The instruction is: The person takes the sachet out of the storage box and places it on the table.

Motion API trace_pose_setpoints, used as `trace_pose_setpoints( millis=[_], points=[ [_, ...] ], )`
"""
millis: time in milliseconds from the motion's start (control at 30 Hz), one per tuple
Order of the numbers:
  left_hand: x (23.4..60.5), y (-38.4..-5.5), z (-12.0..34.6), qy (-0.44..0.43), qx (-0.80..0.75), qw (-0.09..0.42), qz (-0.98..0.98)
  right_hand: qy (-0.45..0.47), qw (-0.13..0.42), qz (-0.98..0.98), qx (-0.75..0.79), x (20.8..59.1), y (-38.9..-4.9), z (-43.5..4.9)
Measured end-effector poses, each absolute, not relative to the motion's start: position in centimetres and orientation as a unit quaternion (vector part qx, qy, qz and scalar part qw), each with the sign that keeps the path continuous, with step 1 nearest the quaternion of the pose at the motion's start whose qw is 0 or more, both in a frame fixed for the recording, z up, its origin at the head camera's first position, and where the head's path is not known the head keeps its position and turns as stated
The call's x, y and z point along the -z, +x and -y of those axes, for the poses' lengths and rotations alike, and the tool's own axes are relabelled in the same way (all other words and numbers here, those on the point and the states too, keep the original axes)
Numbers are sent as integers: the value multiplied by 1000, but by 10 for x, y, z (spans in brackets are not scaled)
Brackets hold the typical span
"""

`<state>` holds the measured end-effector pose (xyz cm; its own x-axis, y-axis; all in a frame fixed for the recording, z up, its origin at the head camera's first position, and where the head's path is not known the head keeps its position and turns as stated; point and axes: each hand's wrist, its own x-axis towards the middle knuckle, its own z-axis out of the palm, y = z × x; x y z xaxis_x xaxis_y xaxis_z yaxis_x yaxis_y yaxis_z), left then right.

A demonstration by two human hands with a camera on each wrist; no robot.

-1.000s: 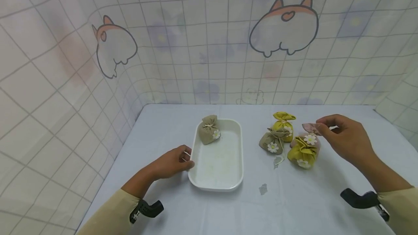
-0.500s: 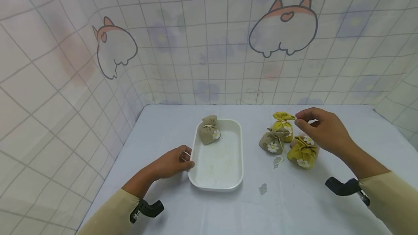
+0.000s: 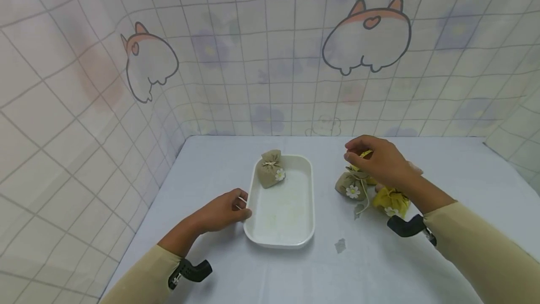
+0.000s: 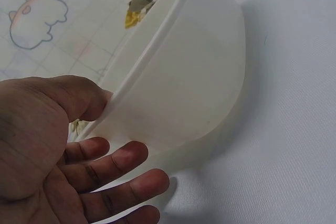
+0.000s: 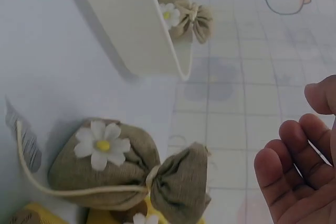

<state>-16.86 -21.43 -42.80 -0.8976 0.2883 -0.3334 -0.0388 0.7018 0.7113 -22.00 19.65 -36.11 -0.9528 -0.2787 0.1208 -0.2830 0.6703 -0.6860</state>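
Note:
My left hand [image 3: 221, 210] holds the left rim of a white rectangular tray [image 3: 280, 219]; in the left wrist view the thumb lies over the rim, with fingers along the outer wall. A greyish-beige drawstring sachet [image 3: 270, 173] with a white daisy leans in the tray's far left corner. My right hand [image 3: 381, 161] hovers over the sachets at right, nothing in its loosely bent fingers. Below it sit another beige sachet [image 3: 347, 186] with a loose cord and a yellow one [image 3: 390, 201]. A second yellow sachet and a pink one [image 3: 415, 168] are mostly hidden by the hand.
Two small grey patches, one at the front [image 3: 340, 246], mark the white tablecloth [image 3: 320, 276] between tray and sachets. A gridded curtain with cartoon animals [image 3: 367, 36] closes off the back and left side. Black wrist mounts [image 3: 407, 225] stick out below the sleeves.
My right hand has let go of the pink sachet's top and moved left, past the rear yellow sachet, to above the beige one. The left hand and tray stay put.

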Motion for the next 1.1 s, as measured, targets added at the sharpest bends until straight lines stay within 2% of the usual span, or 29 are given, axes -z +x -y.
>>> trace_pose_setpoints(
  millis=[533,1100],
  points=[
    [426,-167,215,73,-378,212,-898,167,-27,906,-389,370,-246,-143],
    [429,-169,215,76,-374,208,-901,192,-21,897,-397,384,-270,-110]
  ],
)
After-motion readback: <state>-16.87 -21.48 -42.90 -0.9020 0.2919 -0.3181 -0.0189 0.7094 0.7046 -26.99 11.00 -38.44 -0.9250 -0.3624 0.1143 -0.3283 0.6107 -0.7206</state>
